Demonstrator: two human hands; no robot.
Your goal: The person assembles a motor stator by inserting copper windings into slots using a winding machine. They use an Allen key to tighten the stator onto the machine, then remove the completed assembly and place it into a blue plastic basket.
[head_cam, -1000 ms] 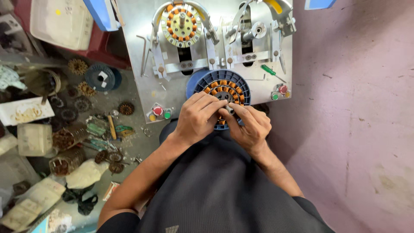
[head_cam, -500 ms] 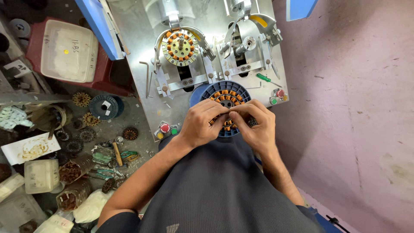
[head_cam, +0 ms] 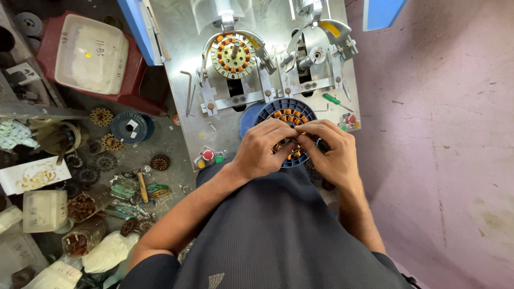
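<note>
Left hand (head_cam: 262,150): pinching the near rim of the wound stator (head_cam: 289,131), fingers curling in from the left.
Right hand (head_cam: 332,152): gripping the same stator from the right.
Stator: lying flat between both hands, at the near edge of the metal surface (head_cam: 187,32).
Farther back: a second stator (head_cam: 231,53) is sitting on the winding machine (head_cam: 316,53).

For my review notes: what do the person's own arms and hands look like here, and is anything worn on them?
Both arms are bare from the short sleeves down. The left hand and right hand are bare too: no gloves, and no rings, watch or bands that I can make out. The dark grey ribbed short-sleeved shirt covers the torso and upper arms, with a small pale mark low on its front.
</note>
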